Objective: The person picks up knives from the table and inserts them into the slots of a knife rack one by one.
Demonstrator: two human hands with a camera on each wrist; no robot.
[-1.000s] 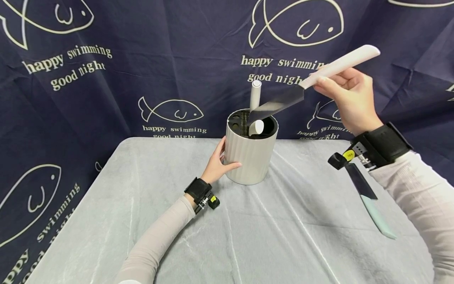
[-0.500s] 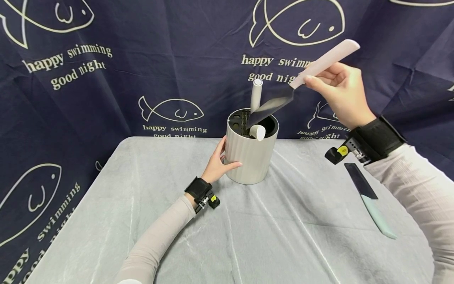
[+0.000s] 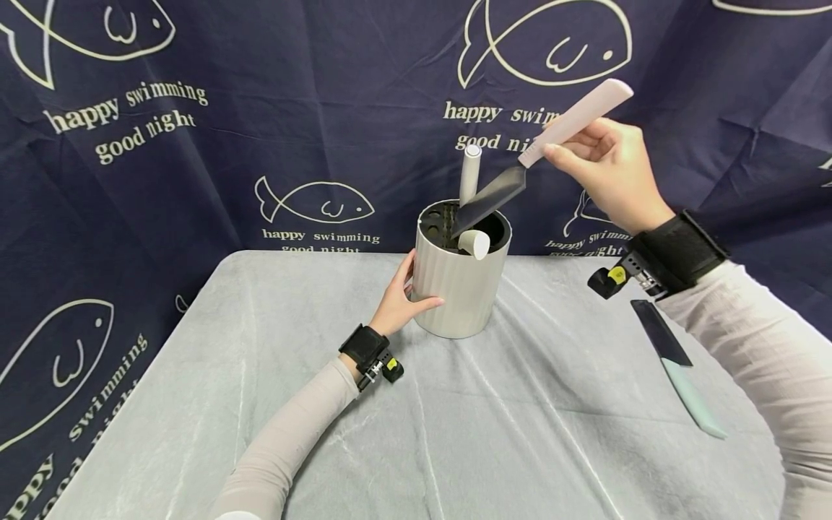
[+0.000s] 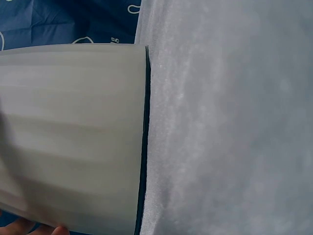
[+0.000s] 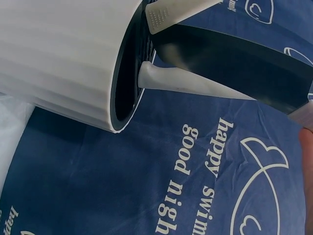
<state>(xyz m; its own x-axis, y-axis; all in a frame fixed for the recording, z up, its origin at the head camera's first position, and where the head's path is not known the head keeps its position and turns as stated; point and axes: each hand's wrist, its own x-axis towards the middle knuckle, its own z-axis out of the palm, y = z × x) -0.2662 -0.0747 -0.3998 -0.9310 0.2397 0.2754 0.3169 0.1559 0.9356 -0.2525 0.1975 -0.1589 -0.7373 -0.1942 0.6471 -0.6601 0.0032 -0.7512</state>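
A white ribbed knife block [image 3: 458, 289] stands upright on the table, also filling the left side of the left wrist view. My left hand [image 3: 398, 300] grips its left side, thumb across the front and fingers behind. With my right hand [image 3: 614, 166] I pinch the pale pink handle of a kitchen knife [image 3: 575, 123]. The knife slants down to the left; its dark blade [image 5: 234, 63] has its tip at the slotted black top of the block, and whether it is inside a slot cannot be told. Two white handles [image 3: 469, 173] stick out of the block, one upright, one leaning towards me.
A second knife with a mint green handle [image 3: 692, 397] and dark blade lies at the right of the table [image 3: 520, 448], beside my right forearm. A navy curtain [image 3: 364, 108] with fish prints hangs right behind the table.
My right hand has moved left with the pink-handled knife, which now stands steeper over the block. The front white handle leans further towards me. My left hand has stayed put.
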